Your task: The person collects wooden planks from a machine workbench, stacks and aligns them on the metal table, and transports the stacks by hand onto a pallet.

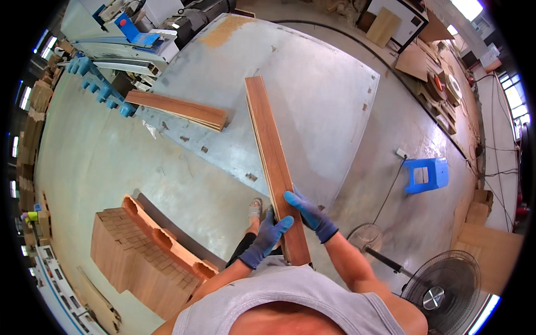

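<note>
A small stack of long reddish-brown wooden planks (pixel 268 134) runs away from my body, its pale edges showing along the left side. My left hand (pixel 267 237), in a blue work glove, is closed round the stack's left side near its close end. Slightly farther along, my right hand (pixel 311 215), gloved the same way, grips the right side with its thumb on the top face. The far end lies over a grey metal table (pixel 318 72); I cannot tell whether it touches. Another short stack of similar planks (pixel 176 107) rests across the table's left edge.
At lower left stands a big stack of wooden boards (pixel 139 254). A blue plastic stool (pixel 427 175) and a standing fan (pixel 441 290) are on the right, with a cable on the floor. A machine (pixel 120 42) stands at far left, beside blue rollers (pixel 100 86).
</note>
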`<action>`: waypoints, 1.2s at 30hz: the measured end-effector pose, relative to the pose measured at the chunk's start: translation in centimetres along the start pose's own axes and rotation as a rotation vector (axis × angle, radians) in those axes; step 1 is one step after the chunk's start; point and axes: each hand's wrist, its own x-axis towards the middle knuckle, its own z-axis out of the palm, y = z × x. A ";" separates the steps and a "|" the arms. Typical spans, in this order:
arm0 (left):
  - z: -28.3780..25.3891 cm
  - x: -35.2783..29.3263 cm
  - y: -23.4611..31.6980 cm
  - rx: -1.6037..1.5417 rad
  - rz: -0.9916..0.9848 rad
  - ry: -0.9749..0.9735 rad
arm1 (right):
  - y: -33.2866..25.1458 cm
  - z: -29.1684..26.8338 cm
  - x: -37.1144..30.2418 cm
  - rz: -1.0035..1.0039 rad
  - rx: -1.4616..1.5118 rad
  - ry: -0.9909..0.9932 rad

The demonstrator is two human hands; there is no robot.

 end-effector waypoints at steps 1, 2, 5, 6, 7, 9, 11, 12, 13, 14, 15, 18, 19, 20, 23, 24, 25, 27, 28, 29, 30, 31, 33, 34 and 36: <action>-0.7 0.7 0.5 0.088 -0.003 -0.025 | -0.1 0.4 0.4 -0.009 0.065 0.012; -0.9 1.1 0.6 0.081 0.010 -0.027 | -0.4 0.7 0.7 -0.019 0.130 0.024; -0.9 2.5 2.2 0.131 0.045 -0.068 | -1.7 0.9 1.8 -0.035 0.185 0.074; -0.7 3.0 2.7 0.131 0.059 -0.071 | -2.2 0.8 2.2 -0.026 0.219 0.100; -0.5 3.7 3.0 0.123 0.070 -0.051 | -2.8 0.7 2.8 -0.034 0.212 0.093; -0.2 5.4 3.8 0.114 0.092 -0.034 | -4.2 0.2 4.1 -0.047 0.261 0.115; 0.6 7.3 4.8 0.096 0.107 -0.063 | -6.7 -0.9 5.1 -0.029 0.218 0.150; 1.4 8.4 5.4 0.095 0.106 -0.062 | -8.1 -1.7 5.6 -0.006 0.184 0.191; 2.2 9.3 6.4 0.014 0.061 -0.110 | -10.1 -1.9 5.9 0.000 0.118 0.173; 3.2 10.1 6.9 -0.066 0.014 -0.164 | -12.3 -2.4 6.2 0.003 0.052 0.161; 3.9 10.8 6.7 -0.068 0.007 -0.158 | -13.7 -3.5 6.9 -0.029 -0.106 0.169; 4.7 13.7 3.9 -0.241 -0.054 -0.314 | -14.3 -5.2 8.2 -0.094 -0.513 0.265; 4.1 14.2 2.9 0.089 0.018 -0.262 | -12.8 -5.6 8.2 -0.147 -1.045 0.464; 3.6 14.5 1.5 0.417 0.092 -0.202 | -11.1 -6.2 8.1 -0.203 -1.583 0.652; 2.6 12.3 0.8 0.634 -0.018 -0.196 | -5.8 -9.0 8.0 -0.417 -1.782 0.813; 2.5 10.2 2.8 0.527 -0.444 -0.194 | -5.4 -9.2 7.7 -0.482 -1.827 0.847; 1.3 9.3 2.6 0.530 -0.460 -0.179 | -6.0 -8.4 7.8 -0.406 -1.760 0.805; -1.2 10.3 3.0 0.359 0.176 0.026 | -5.8 -8.1 8.0 -0.389 -1.725 0.783; -2.1 11.1 5.6 0.409 0.185 0.032 | -6.0 -8.4 8.3 -0.375 -1.711 0.760; -3.6 12.6 6.5 0.405 0.345 0.132 | -6.3 -8.2 8.6 -0.381 -1.705 0.762; -4.1 13.7 9.4 0.549 0.388 0.205 | -6.2 -8.6 8.3 -0.366 -1.709 0.762; -5.5 15.4 11.8 0.653 0.442 0.265 | -6.2 -8.5 8.3 -0.362 -1.712 0.752; -8.1 19.5 16.6 0.758 0.719 0.401 | -6.5 -8.2 8.0 -0.340 -1.712 0.743; -9.8 22.0 19.4 0.809 0.737 0.404 | -6.7 -8.2 8.0 -0.318 -1.715 0.737; -12.9 26.7 24.8 0.860 0.763 0.387 | -6.9 -8.2 7.3 -0.290 -1.715 0.730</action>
